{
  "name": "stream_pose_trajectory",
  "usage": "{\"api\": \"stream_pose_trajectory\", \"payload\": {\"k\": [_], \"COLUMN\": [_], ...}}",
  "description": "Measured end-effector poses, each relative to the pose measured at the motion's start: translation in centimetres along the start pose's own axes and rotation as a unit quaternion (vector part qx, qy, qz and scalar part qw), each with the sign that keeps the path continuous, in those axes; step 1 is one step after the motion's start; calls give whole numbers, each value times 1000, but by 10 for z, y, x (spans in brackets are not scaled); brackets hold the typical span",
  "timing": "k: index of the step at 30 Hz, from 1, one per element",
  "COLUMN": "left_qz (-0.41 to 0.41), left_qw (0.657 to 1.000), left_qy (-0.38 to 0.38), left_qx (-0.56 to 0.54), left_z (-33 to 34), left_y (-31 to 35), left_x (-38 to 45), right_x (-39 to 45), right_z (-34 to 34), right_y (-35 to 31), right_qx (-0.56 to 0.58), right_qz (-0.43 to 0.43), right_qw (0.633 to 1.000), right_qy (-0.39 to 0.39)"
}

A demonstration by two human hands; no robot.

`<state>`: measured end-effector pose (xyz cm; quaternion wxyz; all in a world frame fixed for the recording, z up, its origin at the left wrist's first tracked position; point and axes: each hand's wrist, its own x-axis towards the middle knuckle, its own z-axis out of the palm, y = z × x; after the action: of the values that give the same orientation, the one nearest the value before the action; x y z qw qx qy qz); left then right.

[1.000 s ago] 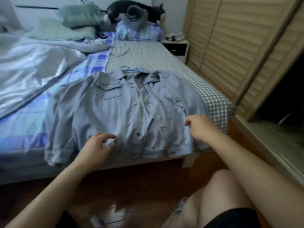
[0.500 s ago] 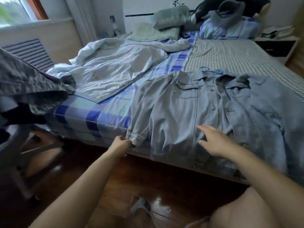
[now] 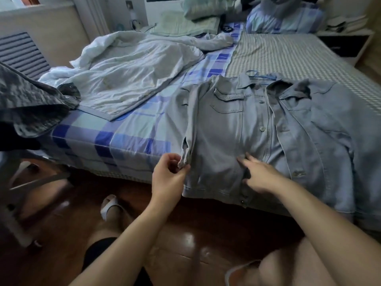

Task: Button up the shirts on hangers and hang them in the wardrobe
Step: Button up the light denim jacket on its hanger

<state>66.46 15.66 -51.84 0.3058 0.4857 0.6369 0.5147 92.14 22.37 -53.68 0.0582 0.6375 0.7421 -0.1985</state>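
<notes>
A grey-blue button-up shirt (image 3: 224, 129) lies face up across the near edge of the bed, partly over a light denim jacket (image 3: 321, 129). A blue hanger hook (image 3: 254, 73) pokes out above the collar. My left hand (image 3: 168, 176) pinches the cuff of the shirt's left sleeve (image 3: 185, 157), which is folded in along the body. My right hand (image 3: 258, 174) lies flat on the lower front of the shirt beside the button placket, fingers spread and holding nothing.
The bed (image 3: 127, 139) carries a rumpled white quilt (image 3: 127, 73) and pillows (image 3: 206, 9) at the far end. A dark patterned garment (image 3: 31, 102) hangs over a chair (image 3: 18, 182) at left. A slipper (image 3: 110, 205) lies on the dark wood floor (image 3: 185, 240).
The view has swung left, away from the wardrobe doors. My left hand went to the sleeve cuff and drew the sleeve in against the shirt's body. My right hand settled on the lower front.
</notes>
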Motion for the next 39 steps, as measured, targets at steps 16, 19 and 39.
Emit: {"api": "stream_pose_trajectory", "payload": {"k": [16, 19, 39], "left_qz": [108, 163, 17], "left_qw": [986, 979, 996], "left_qy": [-128, -122, -82], "left_qx": [-8, 29, 26], "left_z": [4, -3, -46], "left_y": [64, 67, -23], "left_x": [-14, -7, 2], "right_x": [-70, -60, -37], "right_z": [-15, -20, 5], "right_y": [-106, -114, -188], "right_qx": [544, 592, 380], "right_qz": [-171, -135, -80], "right_qw": [811, 773, 854], "right_qy": [130, 186, 347]}}
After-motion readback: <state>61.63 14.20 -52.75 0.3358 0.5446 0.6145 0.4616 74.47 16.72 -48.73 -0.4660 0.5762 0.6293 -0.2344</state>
